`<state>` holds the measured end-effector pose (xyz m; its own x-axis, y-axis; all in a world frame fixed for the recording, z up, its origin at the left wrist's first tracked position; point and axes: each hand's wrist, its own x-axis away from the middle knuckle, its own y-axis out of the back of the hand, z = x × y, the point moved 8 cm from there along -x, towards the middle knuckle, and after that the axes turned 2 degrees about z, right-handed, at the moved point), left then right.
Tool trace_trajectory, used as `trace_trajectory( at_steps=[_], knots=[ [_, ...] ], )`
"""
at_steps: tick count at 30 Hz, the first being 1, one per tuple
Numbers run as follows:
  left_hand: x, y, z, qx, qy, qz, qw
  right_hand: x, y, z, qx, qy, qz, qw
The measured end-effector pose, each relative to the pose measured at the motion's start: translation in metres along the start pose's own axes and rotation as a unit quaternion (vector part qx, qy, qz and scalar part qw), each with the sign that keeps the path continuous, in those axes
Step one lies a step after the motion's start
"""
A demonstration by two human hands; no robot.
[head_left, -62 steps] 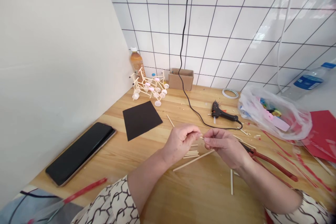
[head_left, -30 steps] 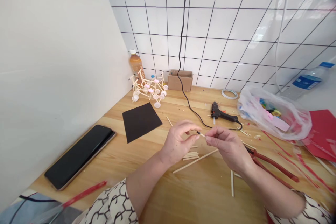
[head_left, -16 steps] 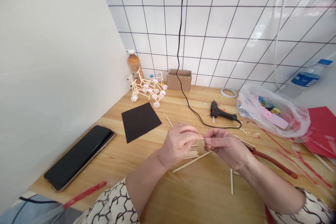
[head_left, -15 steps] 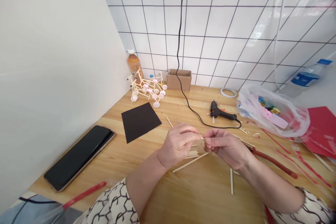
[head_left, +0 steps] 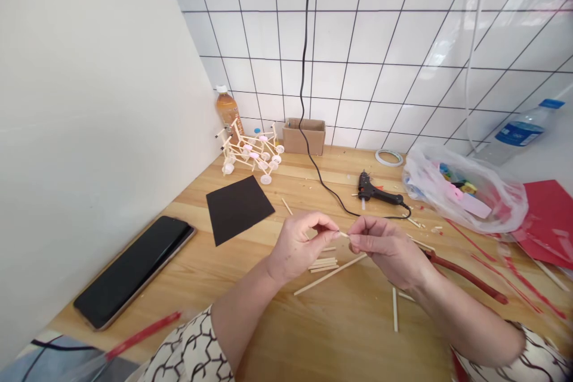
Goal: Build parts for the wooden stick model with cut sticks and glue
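Observation:
Between my two hands, above the middle of the table, is a short wooden stick. My left hand pinches its left end between thumb and forefinger. The other end sits in the closed fingertips of my right hand. Several short sticks lie side by side just below, with a longer stick slanting in front of them. Another stick rests below my right hand. Red-handled pliers lie partly hidden behind my right wrist.
A black glue gun with its cord, a tape roll and a plastic bag are at the back right. Stick models, black card and a phone are on the left. A cardboard box stands by the wall.
The fingers of my left hand have shifted slightly left and arched, so more of the small stick shows between my hands. My right hand has hardly moved.

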<state>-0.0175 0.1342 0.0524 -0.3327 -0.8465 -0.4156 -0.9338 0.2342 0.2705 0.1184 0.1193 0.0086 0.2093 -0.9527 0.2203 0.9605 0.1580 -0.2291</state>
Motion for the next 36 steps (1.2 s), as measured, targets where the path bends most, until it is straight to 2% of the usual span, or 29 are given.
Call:
trace_trajectory(
  at_steps=[4, 8, 10, 14, 16, 18, 23, 25, 28, 32, 36],
  knots=[
    [0.001, -0.006, 0.013, 0.082, 0.097, 0.036, 0.991, 0.003, 0.0, 0.005, 0.104, 0.058, -0.01, 0.993],
    [0.005, -0.015, 0.03, 0.192, 0.195, 0.053, 0.96, 0.01, -0.004, 0.015, 0.242, 0.144, -0.034, 0.959],
    [0.007, -0.018, 0.036, 0.24, 0.222, 0.046, 0.944, 0.015, -0.009, 0.022, 0.32, 0.202, -0.049, 0.924],
    [0.008, -0.02, 0.044, 0.28, 0.241, 0.02, 0.929, 0.027, -0.026, 0.033, 0.451, 0.328, -0.049, 0.829],
    [0.008, -0.021, 0.044, 0.278, 0.242, 0.015, 0.929, 0.029, -0.031, 0.034, 0.474, 0.352, -0.044, 0.806],
    [0.008, -0.021, 0.045, 0.287, 0.244, 0.012, 0.926, 0.026, -0.028, 0.033, 0.467, 0.337, -0.051, 0.816],
    [0.006, -0.018, 0.045, 0.326, 0.241, -0.01, 0.914, 0.013, -0.006, 0.025, 0.352, 0.224, -0.073, 0.906],
    [0.004, -0.018, 0.044, 0.326, 0.237, -0.008, 0.915, 0.01, -0.002, 0.021, 0.306, 0.192, -0.064, 0.93],
    [0.004, -0.018, 0.041, 0.288, 0.241, 0.012, 0.927, 0.008, 0.0, 0.018, 0.284, 0.177, -0.061, 0.94],
    [0.005, -0.019, 0.036, 0.225, 0.237, 0.04, 0.944, 0.008, 0.0, 0.017, 0.293, 0.184, -0.069, 0.936],
    [0.006, -0.02, 0.035, 0.217, 0.234, 0.048, 0.947, 0.009, -0.004, 0.018, 0.295, 0.187, -0.066, 0.935]
  ],
)
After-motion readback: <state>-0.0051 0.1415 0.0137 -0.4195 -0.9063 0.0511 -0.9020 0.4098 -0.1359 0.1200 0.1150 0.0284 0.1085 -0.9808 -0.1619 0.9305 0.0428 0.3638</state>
